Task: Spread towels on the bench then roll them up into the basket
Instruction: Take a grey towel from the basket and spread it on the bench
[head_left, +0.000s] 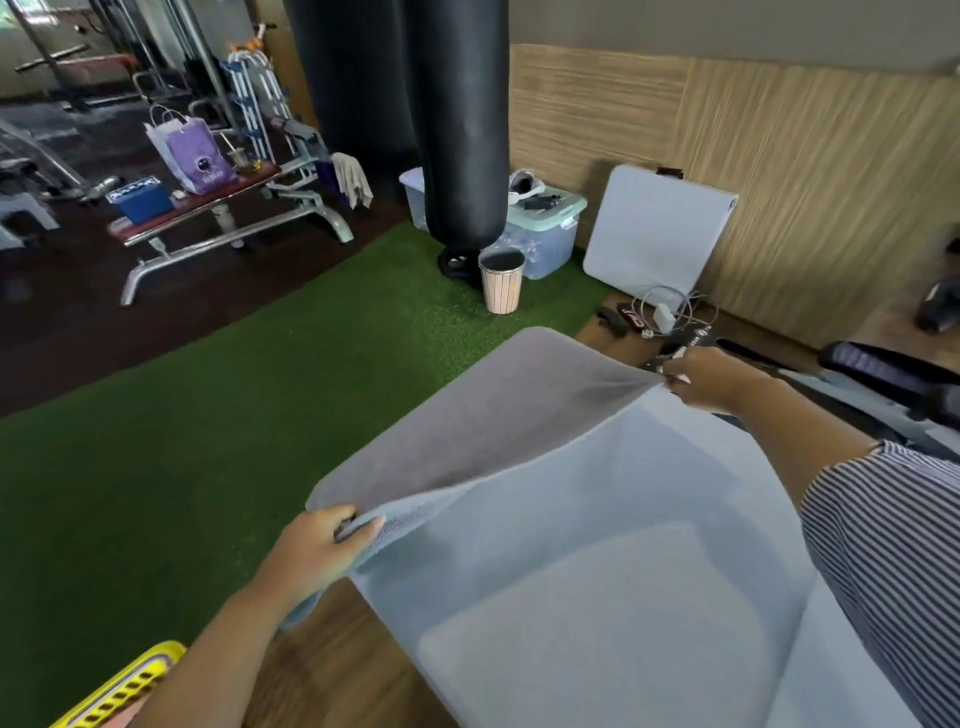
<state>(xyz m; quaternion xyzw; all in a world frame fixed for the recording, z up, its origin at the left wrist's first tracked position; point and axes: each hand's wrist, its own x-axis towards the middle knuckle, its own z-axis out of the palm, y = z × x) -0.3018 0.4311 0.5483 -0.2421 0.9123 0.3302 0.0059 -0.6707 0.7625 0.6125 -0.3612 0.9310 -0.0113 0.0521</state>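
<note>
Two hands on one pale grey towel, stretched wide between them. Left hand near and to the left, fingers curled over the towel's edge, pinching one corner. Right hand farther off and to the right, gripping the opposite corner, the cloth gathered into tight creases at the pinch. Far half of the towel folded up and billowing toward the far side; near half draped down over the wooden counter, with the outline of a flatter layer showing underneath it. Striped sleeve at the right edge. Yellow basket at the near left corner, only its slotted rim in view — contents impossible to make out. Green artificial turf across the floor on the left. Farther away: a black punching bag hanging, a small ribbed bin beside its base, a clear storage box just behind, and a weight bench at far left carrying a purple bag and a blue box.
</note>
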